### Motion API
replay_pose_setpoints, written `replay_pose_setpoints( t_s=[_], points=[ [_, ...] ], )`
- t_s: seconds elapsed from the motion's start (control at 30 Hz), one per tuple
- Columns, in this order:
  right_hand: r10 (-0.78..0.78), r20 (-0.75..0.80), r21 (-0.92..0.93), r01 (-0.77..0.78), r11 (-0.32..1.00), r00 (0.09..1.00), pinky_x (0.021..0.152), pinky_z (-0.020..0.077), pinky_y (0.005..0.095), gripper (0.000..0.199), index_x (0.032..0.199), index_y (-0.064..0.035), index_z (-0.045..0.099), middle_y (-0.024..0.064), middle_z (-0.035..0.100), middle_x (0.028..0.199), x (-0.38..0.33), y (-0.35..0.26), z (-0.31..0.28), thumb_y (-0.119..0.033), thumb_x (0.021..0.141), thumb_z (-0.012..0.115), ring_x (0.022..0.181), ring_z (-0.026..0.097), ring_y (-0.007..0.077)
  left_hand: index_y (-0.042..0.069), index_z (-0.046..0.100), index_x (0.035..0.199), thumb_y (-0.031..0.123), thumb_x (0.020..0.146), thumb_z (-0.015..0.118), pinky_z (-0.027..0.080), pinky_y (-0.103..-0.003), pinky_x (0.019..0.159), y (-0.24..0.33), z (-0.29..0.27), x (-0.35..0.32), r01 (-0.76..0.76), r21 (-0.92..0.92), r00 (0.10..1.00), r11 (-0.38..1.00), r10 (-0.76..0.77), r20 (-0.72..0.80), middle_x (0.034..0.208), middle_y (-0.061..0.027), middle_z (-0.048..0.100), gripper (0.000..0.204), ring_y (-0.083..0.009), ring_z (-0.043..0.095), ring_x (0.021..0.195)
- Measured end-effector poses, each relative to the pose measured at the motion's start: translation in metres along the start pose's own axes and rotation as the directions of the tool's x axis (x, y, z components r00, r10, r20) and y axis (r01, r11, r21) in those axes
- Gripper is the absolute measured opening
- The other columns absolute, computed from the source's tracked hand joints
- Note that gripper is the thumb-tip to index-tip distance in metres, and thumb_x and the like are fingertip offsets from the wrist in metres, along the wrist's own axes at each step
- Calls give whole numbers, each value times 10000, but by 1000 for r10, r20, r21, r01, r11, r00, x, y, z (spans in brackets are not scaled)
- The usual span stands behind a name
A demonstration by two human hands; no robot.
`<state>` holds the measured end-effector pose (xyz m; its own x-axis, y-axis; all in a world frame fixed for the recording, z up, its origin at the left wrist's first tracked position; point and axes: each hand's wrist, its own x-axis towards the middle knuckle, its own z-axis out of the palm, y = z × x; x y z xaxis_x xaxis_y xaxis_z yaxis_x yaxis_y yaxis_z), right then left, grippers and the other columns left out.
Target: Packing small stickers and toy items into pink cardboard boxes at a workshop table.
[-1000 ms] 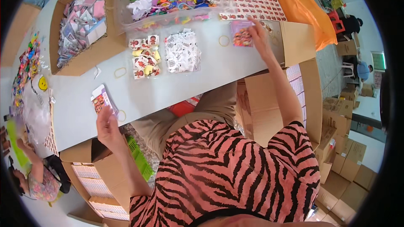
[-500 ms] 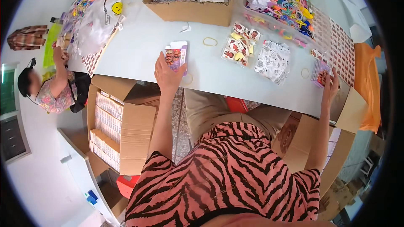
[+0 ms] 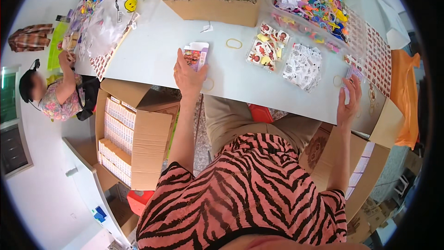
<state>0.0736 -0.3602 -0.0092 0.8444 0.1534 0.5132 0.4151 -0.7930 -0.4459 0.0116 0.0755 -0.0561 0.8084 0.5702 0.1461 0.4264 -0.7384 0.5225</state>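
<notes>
- My left hand [image 3: 187, 76] rests at the near edge of the pale work table [image 3: 152, 51], fingers closed on a small printed card pack [image 3: 195, 56] that stands tilted up from the tabletop, its picture side toward me.
- My right hand [image 3: 349, 99] reaches to the table's right part, fingers bent around a small purple-tinted packet [image 3: 354, 73] held just over the surface; how tight that hold is I cannot tell.
- A yellow rubber band [image 3: 234, 43] lies flat just beyond the card pack, apart from it; a second band [image 3: 209, 84] lies beside my left wrist.
- Between my two hands sit a clear bag of cartoon stickers [image 3: 266, 48] and, just right of it, a bag of black-and-white printed pieces [image 3: 303, 66].
- Beyond them stand an open cardboard box [image 3: 210, 9] of packets and a clear tub of bright plastic trinkets [image 3: 314, 0].
- Red-patterned sheets [image 3: 377, 55] cover the table's right end, next to an orange plastic bag [image 3: 404, 97].
- Under the table to my left, an opened carton [image 3: 138, 134] shows rows of small white boxes.
- At the far left, another person [image 3: 51, 97] sits at the table's end, hands raised over a heap of clear bags [image 3: 108, 18].
</notes>
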Motion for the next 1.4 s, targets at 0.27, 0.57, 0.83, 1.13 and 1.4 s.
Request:
replay_pose_setpoints(
  t_s=[0.27, 0.57, 0.83, 1.13, 1.4],
  points=[
    [128, 396, 542, -344, 767, 909, 910, 396, 290, 300, 1187, -43, 535, 81, 568, 1155, -1, -75, 34, -72, 889, 512, 1056, 532, 175, 1, 292, 1357, 155, 613, 764, 373, -417, 940, 61, -17, -28, -248, -324, 969, 913, 235, -79, 1228, -195, 473, 895, -338, 464, 1107],
    [6, 584, 726, -526, 444, 812, 803, 436, 242, 367, 1270, -62, 440, 50, 612, 1022, 43, -130, 71, -94, 909, 499, 921, 550, 99, 19, 402, 1301, 30, 595, 758, 483, -373, 782, 117, -8, -68, -579, -333, 811, 744, 567, -145, 1069, -164, 570, 790, -305, 572, 933],
    [-106, 527, 661, -328, 675, 843, 726, 464, 238, 212, 1070, -33, 595, 31, 642, 928, 53, -122, 50, -25, 871, 520, 815, 579, 71, -6, 357, 1320, 123, 602, 818, 467, -341, 881, 113, -20, -61, 90, -743, 781, 663, 416, 466, 1162, -160, 552, 863, -251, 595, 981],
    [-200, 499, 809, -371, 455, 843, 781, 449, 242, 249, 1116, -12, 565, 41, 598, 1043, 46, -128, 48, -10, 870, 520, 884, 566, 100, -16, 351, 1303, 176, 658, 797, 432, -381, 943, 117, -14, -84, 768, -639, 481, 33, 629, 611, 1166, -162, 542, 807, -262, 536, 1103],
    [-123, 479, 822, -395, 410, 869, 937, 381, 311, 417, 1248, -18, 478, 54, 531, 1169, 15, -137, 53, -100, 854, 589, 1061, 501, 141, -22, 500, 1109, -26, 740, 696, 499, -265, 777, 137, -17, -87, 453, -833, 790, 318, 290, 541, 995, -78, 613, 417, -135, 600, 890]
  ],
)
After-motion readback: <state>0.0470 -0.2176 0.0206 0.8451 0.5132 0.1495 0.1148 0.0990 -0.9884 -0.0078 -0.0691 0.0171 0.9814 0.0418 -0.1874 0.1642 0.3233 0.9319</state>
